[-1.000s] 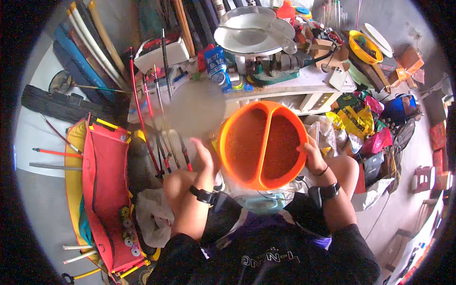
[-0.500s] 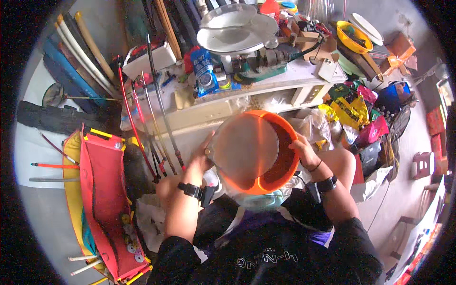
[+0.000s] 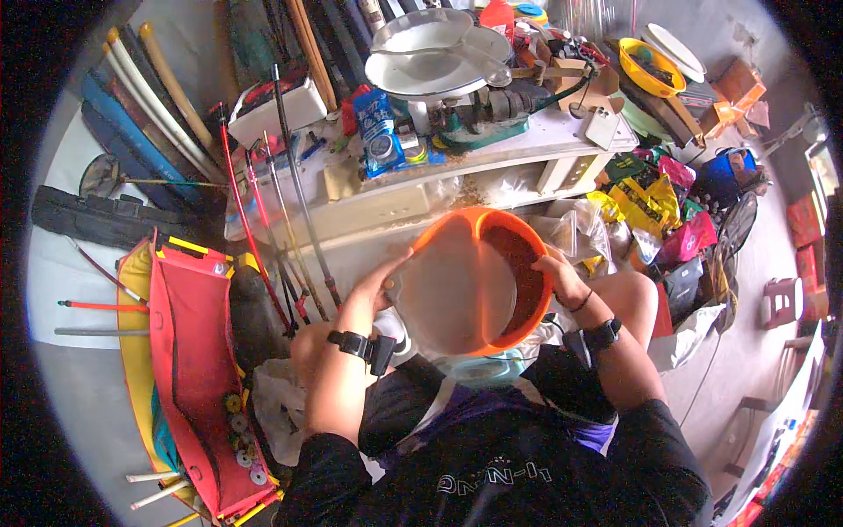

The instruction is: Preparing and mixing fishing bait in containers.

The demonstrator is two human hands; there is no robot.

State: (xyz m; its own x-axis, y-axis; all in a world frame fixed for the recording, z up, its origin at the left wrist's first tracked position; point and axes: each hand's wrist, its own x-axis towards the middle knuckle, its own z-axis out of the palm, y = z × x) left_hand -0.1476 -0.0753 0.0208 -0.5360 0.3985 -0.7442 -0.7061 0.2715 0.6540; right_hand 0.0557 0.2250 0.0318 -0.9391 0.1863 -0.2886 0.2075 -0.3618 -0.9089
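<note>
An orange round tub [image 3: 527, 327] with a divider across its middle is held above my lap. Dark brown loose material [image 3: 512, 255] shows in its right compartment. Over the left compartment lies a round, see-through greyish disc [image 3: 443, 290]; whether it is a lid or a fine sieve, I cannot tell. My left hand [image 3: 385, 279] is closed at the disc's left edge, its fingertips partly hidden. On the opposite side, my right hand [image 3: 562, 277] grips the tub's right rim, thumb over the edge.
Ahead stands a cluttered white table [image 3: 518, 151] with a scale [image 3: 439, 70] and a blue packet [image 3: 378, 130]. Several rods [image 3: 237, 189] lean at its left. A long red open bag [image 3: 189, 351] lies left; plastic bags [image 3: 645, 206] pile up right. Something pale blue [image 3: 483, 369] is under the tub.
My left hand and the disc have shifted slightly to the right over the tub. The right hand stays on the rim, almost unmoved.
</note>
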